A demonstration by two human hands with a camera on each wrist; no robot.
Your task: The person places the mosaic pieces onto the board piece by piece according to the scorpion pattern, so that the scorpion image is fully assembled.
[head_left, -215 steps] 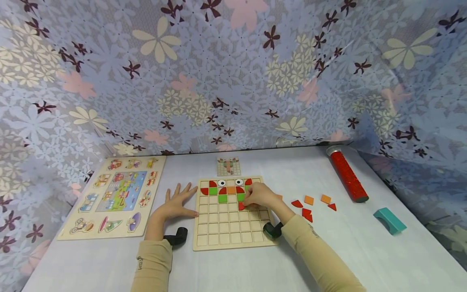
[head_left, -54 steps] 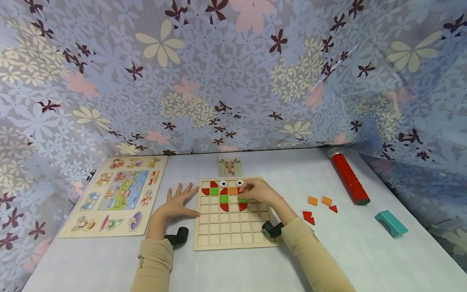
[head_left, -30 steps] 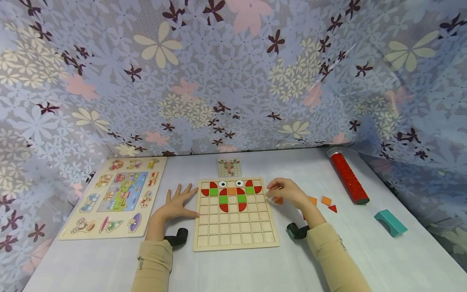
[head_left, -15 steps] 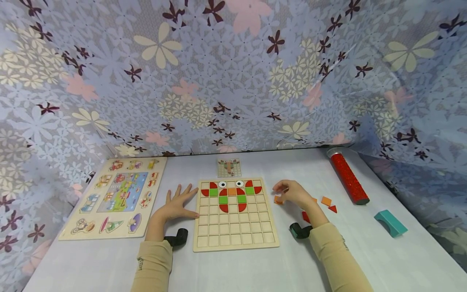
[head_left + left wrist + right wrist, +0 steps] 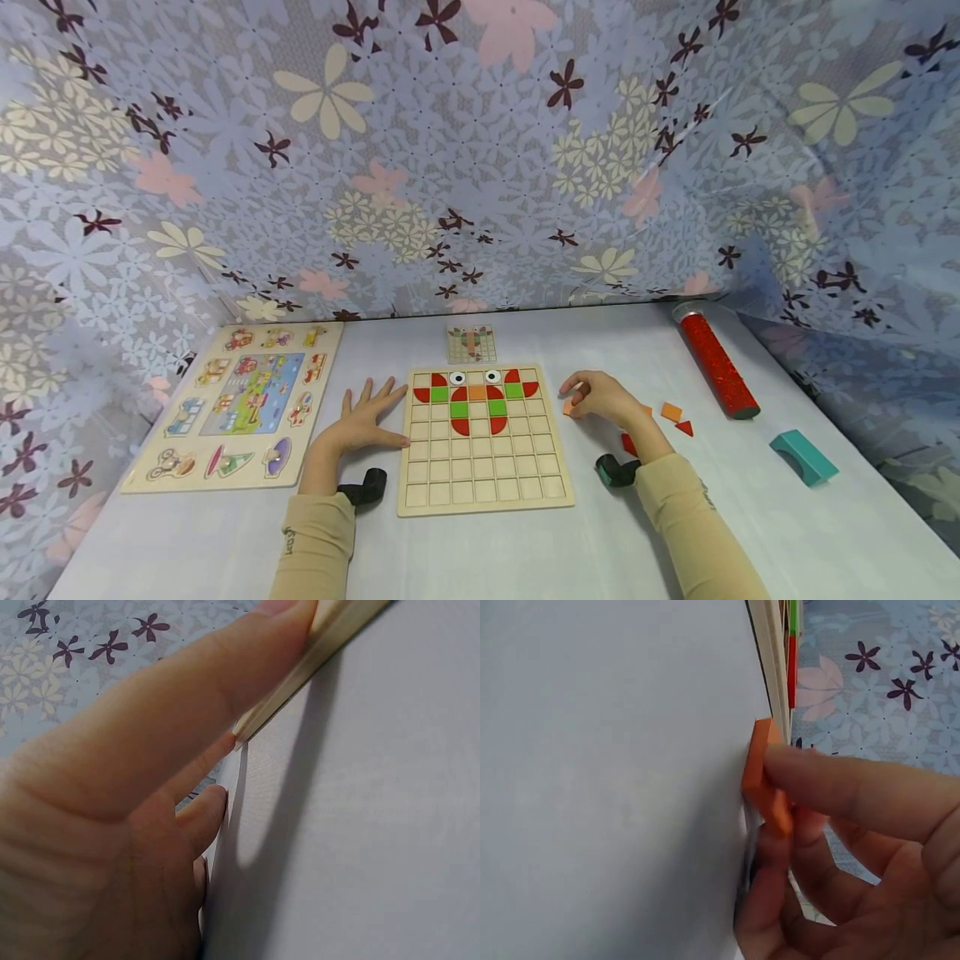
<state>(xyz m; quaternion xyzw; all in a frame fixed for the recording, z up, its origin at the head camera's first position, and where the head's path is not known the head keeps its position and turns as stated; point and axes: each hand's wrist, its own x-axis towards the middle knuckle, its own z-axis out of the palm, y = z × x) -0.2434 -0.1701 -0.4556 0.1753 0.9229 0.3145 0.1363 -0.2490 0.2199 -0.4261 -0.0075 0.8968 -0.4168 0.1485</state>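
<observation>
In the head view a wooden grid board [image 5: 483, 467] lies flat on the table. Red, green and orange pieces plus two eye tiles fill part of its upper rows. My left hand [image 5: 363, 423] is spread beside it, with thumb and index fingertip touching the board's left edge; the left wrist view has the thumb [image 5: 202, 690] against that edge. Right of the board, my right hand [image 5: 606, 402] pinches an orange square tile [image 5: 757, 759] between thumb and finger, tilted up close to the tabletop. The hand partly hides another orange tile and some red pieces behind it.
A small pattern card [image 5: 471, 344] stands behind the board. To the left lies a picture puzzle board [image 5: 296, 467]. Farther right are an orange tile [image 5: 671, 412], a red triangle [image 5: 684, 428], a red glittery tube [image 5: 716, 362] and a teal arch block [image 5: 802, 457].
My right hand left the board, where more red quarter-circles now sit, and moved right to the orange tile. That tile has lifted and tilted between its fingers. The left hand has stayed put.
</observation>
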